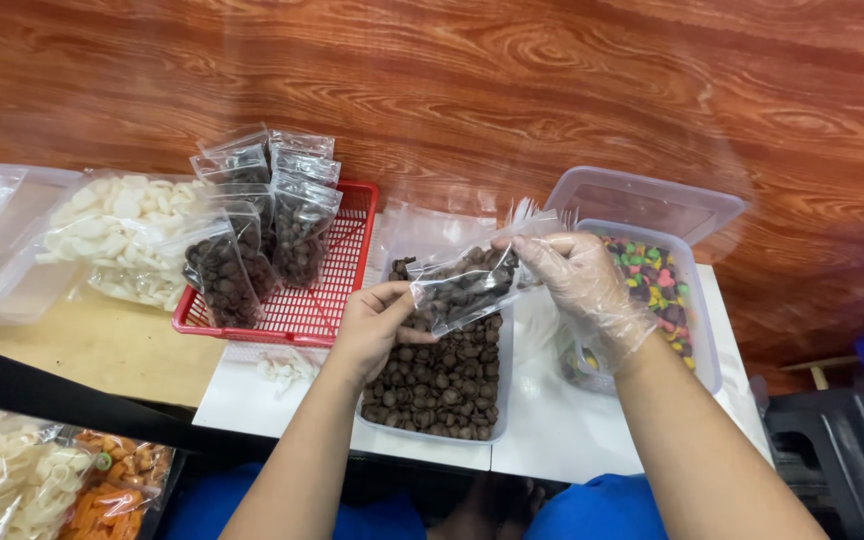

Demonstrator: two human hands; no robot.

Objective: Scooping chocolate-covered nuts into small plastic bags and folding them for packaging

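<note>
My left hand (pixel 372 325) and my right hand (pixel 577 280), which wears a clear plastic glove, together hold a small clear bag (pixel 462 285) partly filled with brown round snacks. The bag lies sideways above a clear tub (pixel 500 395) full of the same brown snacks. The left hand pinches the bag's lower left end, while the right grips its upper right end near the opening.
A red basket (pixel 337 290) to the left holds several filled bags of brown snacks. A tub of multicoloured candy (pixel 652 280) stands right, with its lid (pixel 642 200) behind. Bags of white crackers (pixel 117 240) lie left; bags of white and orange snacks (pixel 52 485) sit bottom left.
</note>
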